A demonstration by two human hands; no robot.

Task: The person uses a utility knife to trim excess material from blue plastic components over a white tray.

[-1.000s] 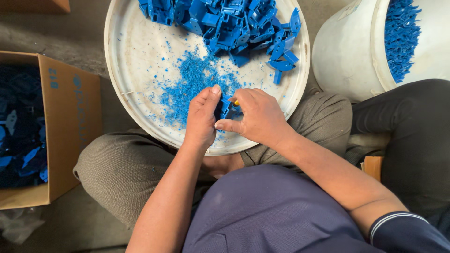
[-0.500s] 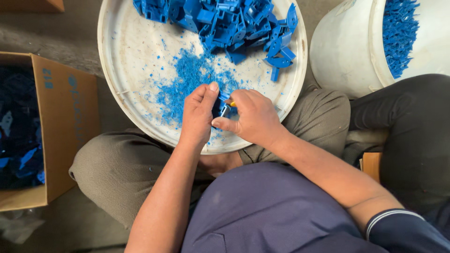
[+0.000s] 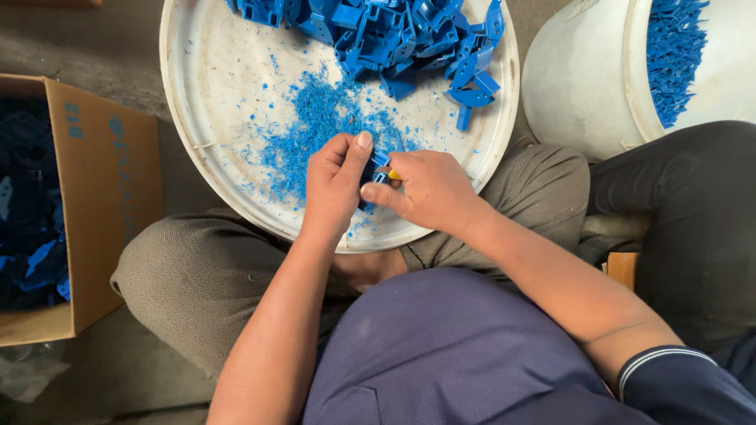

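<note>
Nearest me, my left hand (image 3: 335, 185) was closed around a small blue plastic piece (image 3: 376, 167), thumb up, while my right hand (image 3: 429, 189) pinched that piece from the other side along with something yellow-tipped I could not make out, both hands low over the near rim of the round white tray (image 3: 205, 149) on my lap. Just beyond my fingers lay blue shavings (image 3: 319, 126), then a heap of blue plastic parts (image 3: 394, 31) at the tray's far side. An open cardboard box (image 3: 102, 197) sat to my left and a white bucket (image 3: 575, 86) of blue scraps far right.

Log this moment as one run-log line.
left hand: grips small blue plastic part | right hand: pinches same part, yellow-tipped tool barely visible | under: white round tray, blue shavings | beyond: blue parts pile
</note>
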